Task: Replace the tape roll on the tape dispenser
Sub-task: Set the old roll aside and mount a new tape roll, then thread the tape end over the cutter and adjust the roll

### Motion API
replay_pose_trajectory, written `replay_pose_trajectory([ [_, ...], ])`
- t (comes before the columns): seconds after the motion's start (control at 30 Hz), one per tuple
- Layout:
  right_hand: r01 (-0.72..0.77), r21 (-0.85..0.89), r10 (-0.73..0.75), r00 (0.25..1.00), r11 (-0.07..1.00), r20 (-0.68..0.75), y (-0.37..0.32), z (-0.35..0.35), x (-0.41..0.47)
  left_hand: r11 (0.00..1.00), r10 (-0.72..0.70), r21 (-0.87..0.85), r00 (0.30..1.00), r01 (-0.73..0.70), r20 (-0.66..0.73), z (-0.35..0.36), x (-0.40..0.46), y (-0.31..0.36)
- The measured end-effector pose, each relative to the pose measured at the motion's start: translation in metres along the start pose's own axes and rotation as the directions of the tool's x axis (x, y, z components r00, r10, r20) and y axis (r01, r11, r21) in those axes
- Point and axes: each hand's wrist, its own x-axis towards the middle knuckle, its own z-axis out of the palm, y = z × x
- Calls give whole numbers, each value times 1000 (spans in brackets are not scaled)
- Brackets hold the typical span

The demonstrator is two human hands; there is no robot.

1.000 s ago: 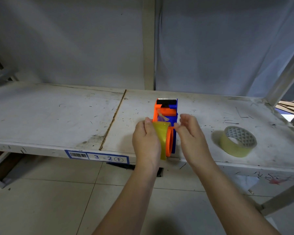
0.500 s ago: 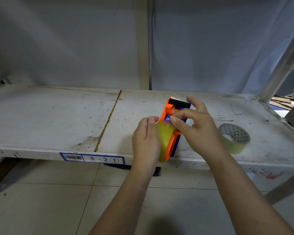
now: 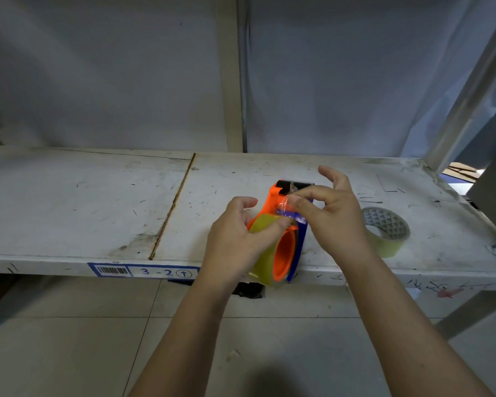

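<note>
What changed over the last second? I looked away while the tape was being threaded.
The right hand moved from beside the roll up to the dispenser head and pinched the loose tape end, drawing it toward the black cutter. The left hand stayed on the mounted tape roll. The spare roll stayed flat on the shelf.

Tape dispenser point(image 3: 287, 222): orange + blue plastic, smooth, semi-gloss. Tape roll point(image 3: 265, 253) on it: yellowish clear film, glossy. Spare roll point(image 3: 387, 233) right of dispenser: same film, printed paper core. Shelf point(image 3: 98, 202) under dispenser: white painted metal, matt, scuffed, scratched. Backdrop point(image 3: 98, 81) behind dispenser: grey cloth, matt.
</note>
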Motion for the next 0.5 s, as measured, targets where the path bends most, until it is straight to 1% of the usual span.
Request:
replay_pose_trajectory([
  [0.07, -13, -33, 13, 1000, 999, 1, -1, 1, -1, 983, 9, 186, 1000, -10, 6, -1, -2, 4],
  [0.17, 2, -105, -1, 1000, 995, 7, -3, 5, -4, 889, 20, 458, 999, 3, -46, 5, -7, 9],
  [0.23, 12, -148, -12, 1000, 989, 4, -5, 8, -7, 832, 41, 554, 994, 21, -100, 10, -9, 9],
  [0.27, 19, -167, -19, 1000, 986, 5, -7, 9, -9, 824, 44, 566, 992, 33, -121, 12, -8, 9],
  [0.37, 55, -220, -52, 998, 974, 19, -9, 11, -13, 843, 33, 535, 988, 56, -154, 11, -4, 5],
  [0.5, 87, -266, -71, 995, 960, 69, -11, 10, -12, 856, 66, 517, 984, 29, -164, 9, -1, 1],
])
